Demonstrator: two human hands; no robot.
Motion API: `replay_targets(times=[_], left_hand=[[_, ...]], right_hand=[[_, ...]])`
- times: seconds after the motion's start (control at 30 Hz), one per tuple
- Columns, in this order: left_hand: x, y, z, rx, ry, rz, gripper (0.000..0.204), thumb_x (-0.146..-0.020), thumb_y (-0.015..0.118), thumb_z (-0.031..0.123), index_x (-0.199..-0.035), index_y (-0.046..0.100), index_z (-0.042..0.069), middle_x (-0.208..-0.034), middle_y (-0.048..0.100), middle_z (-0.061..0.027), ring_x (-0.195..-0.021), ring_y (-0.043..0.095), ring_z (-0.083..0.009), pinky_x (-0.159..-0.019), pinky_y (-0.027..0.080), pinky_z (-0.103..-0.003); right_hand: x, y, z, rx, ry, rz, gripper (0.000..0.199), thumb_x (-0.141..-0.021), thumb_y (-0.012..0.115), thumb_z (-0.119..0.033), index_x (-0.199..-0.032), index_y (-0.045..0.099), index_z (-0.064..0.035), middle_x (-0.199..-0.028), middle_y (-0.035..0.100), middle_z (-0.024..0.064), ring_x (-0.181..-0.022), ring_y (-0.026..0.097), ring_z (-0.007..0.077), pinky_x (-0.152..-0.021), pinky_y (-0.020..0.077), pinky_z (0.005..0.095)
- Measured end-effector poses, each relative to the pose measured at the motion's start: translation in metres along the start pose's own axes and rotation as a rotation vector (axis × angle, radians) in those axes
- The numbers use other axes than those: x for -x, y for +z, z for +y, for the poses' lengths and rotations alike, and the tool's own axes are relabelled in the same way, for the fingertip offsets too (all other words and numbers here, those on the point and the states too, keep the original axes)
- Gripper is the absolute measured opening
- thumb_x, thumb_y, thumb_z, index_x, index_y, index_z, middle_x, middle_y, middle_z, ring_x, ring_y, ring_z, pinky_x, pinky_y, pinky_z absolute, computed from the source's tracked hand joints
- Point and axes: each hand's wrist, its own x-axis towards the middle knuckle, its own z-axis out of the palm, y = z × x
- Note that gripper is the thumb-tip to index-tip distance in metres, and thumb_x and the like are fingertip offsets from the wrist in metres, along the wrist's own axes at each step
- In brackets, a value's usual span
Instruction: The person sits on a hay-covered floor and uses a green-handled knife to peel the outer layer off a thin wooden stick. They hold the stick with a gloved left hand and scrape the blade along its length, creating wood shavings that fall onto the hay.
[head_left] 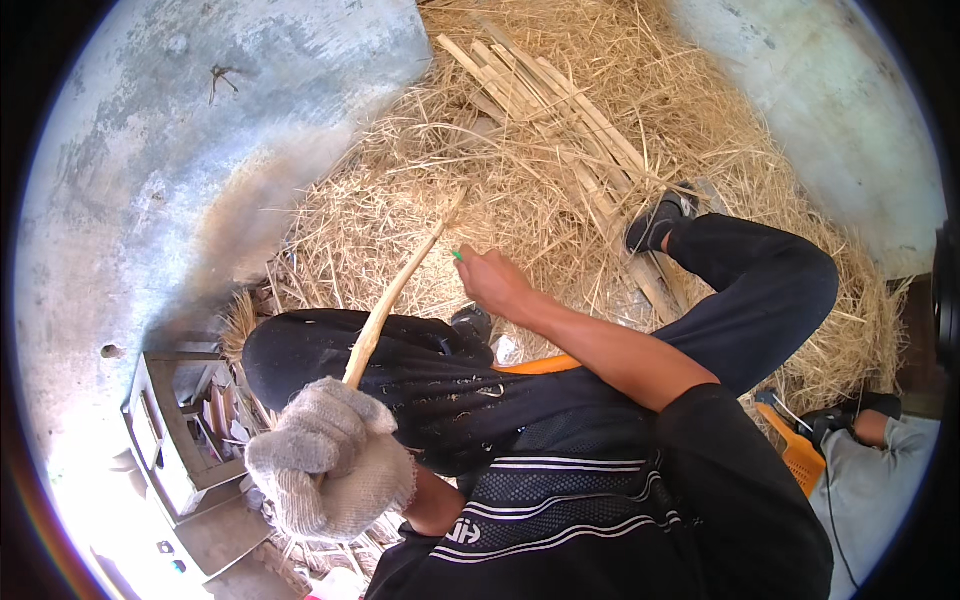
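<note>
Stick [392, 300]: thin, pale, slanted up to the right across the dark-trousered knee, its tip over the straw [480, 170].
Left hand [330, 460]: gloved in knitted white-grey, fist closed round the stick's lower end.
Right hand [493, 282]: bare, fingers curled; a small green object [457, 256] was seen at its fingertips, grip could not be told.
Split slats [560, 120]: bundle was laid on the straw, well beyond the hands.
Shoe [655, 222]: dark, was rested on the slats.
Floor [180, 150]: grey concrete.
</note>
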Motion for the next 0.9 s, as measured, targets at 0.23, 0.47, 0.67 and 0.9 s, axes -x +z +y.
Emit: replay_targets(times=[0.23, 0.47, 0.67, 0.9], left_hand=[[-0.001, 0.008, -0.003, -0.053, 0.021, 0.086, 0.022, -0.083, 0.038, 0.015, -0.061, 0.036, 0.010, -0.042, 0.027, -0.0012, -0.030, 0.024, -0.0109, -0.027, 0.030, -0.028], [0.000, 0.002, 0.000, -0.035, 0.028, 0.097, 0.022, -0.084, 0.037, 0.011, -0.063, 0.037, 0.009, -0.044, 0.027, -0.0017, -0.032, 0.024, -0.0109, -0.028, 0.030, -0.028], [0.000, 0.013, 0.000, -0.009, 0.004, 0.080, 0.021, -0.083, 0.039, 0.012, -0.062, 0.036, 0.009, -0.042, 0.026, -0.0017, -0.031, 0.023, -0.0118, -0.028, 0.030, -0.027], [0.002, 0.000, 0.000, -0.026, -0.022, 0.111, 0.023, -0.082, 0.041, 0.015, -0.061, 0.036, 0.009, -0.042, 0.027, -0.0031, -0.031, 0.023, -0.0128, -0.030, 0.031, -0.028]], right_hand=[[0.007, 0.003, -0.006, 0.005, -0.160, 0.000, 0.025, -0.099, 0.043, -0.020, -0.103, 0.054, 0.0021, -0.061, 0.060, 0.0236, -0.059, 0.063, 0.0406, -0.055, 0.0519, 0.0516], [0.011, -0.016, -0.033, -0.005, -0.140, -0.092, 0.020, -0.097, 0.045, -0.017, -0.097, 0.053, 0.0005, -0.061, 0.060, 0.0217, -0.062, 0.065, 0.0373, -0.055, 0.0526, 0.0455], [-0.023, 0.007, 0.029, 0.220, -0.163, 0.089, 0.014, -0.093, 0.046, -0.011, -0.097, 0.050, 0.0018, -0.062, 0.060, 0.0209, -0.058, 0.064, 0.0376, -0.050, 0.0507, 0.0454], [-0.010, 0.008, 0.009, 0.246, -0.151, 0.035, 0.015, -0.088, 0.048, -0.004, -0.099, 0.050, 0.0055, -0.065, 0.063, 0.0214, -0.060, 0.067, 0.0367, -0.050, 0.0533, 0.0442]])
